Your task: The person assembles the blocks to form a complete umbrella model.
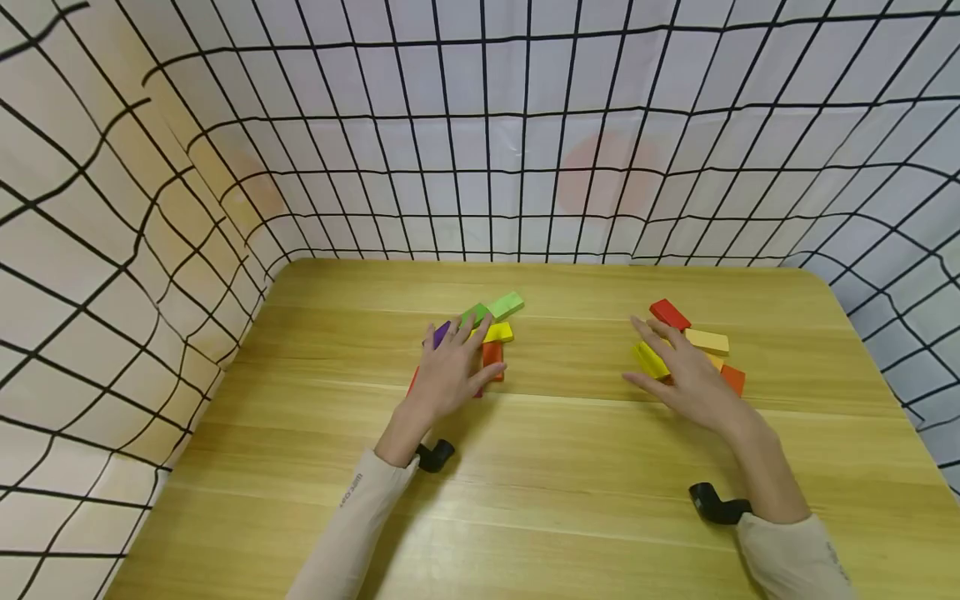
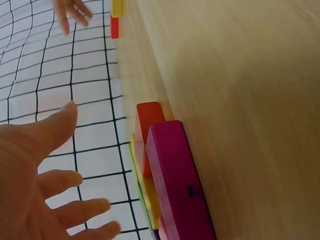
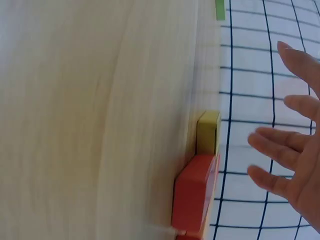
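Note:
My left hand (image 1: 444, 379) hovers over the left group of coloured wooden blocks, fingers spread and nothing in its grasp. Around it lie a purple block (image 1: 441, 335), a green block (image 1: 474, 314), a light green block (image 1: 506, 305), a yellow block (image 1: 498, 332) and an orange-red block (image 1: 492, 360). A magenta block (image 2: 179, 180) shows below that palm in the left wrist view. Over the right group, my right hand (image 1: 697, 387) also has its fingers apart and holds nothing. Near it are a red block (image 1: 669, 314), a cream block (image 1: 707, 341), a yellow block (image 1: 651, 360) and an orange-red block (image 1: 733, 380).
The blocks lie on a wooden table (image 1: 555, 500). Black grid netting (image 1: 525, 117) over white cloth rises behind the table and along both sides. Black curved pieces stick out at the left wrist (image 1: 435, 456) and the right wrist (image 1: 716, 505).

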Action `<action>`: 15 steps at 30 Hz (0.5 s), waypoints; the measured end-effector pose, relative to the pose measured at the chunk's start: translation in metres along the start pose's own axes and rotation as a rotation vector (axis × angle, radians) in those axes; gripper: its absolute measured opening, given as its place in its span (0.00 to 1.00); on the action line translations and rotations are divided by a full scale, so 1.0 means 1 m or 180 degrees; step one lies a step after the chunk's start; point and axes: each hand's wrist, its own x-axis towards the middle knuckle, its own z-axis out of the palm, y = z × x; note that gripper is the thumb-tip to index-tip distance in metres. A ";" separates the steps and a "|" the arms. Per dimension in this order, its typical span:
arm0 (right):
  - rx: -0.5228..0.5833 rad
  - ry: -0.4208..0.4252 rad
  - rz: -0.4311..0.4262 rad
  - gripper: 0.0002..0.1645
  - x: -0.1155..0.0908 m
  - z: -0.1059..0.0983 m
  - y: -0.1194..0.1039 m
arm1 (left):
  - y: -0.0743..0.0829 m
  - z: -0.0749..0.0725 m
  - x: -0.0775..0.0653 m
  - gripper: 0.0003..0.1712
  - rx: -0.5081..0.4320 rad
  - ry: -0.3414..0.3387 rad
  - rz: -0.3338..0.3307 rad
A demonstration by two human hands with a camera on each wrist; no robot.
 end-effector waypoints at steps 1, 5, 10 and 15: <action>-0.0021 0.0016 -0.0016 0.52 0.000 -0.001 0.002 | -0.001 0.000 0.000 0.45 -0.0040 0.0019 0.0015; -0.0084 -0.0030 0.0029 0.50 -0.002 -0.003 0.011 | -0.003 0.000 -0.001 0.44 -0.0225 0.0089 0.0060; -0.0241 -0.0148 0.0203 0.48 -0.003 -0.003 0.018 | -0.005 0.003 -0.002 0.41 -0.0285 0.0168 0.0130; -0.0391 -0.0235 0.0325 0.47 -0.002 0.001 0.023 | -0.006 0.004 -0.002 0.37 -0.0260 0.0129 0.0188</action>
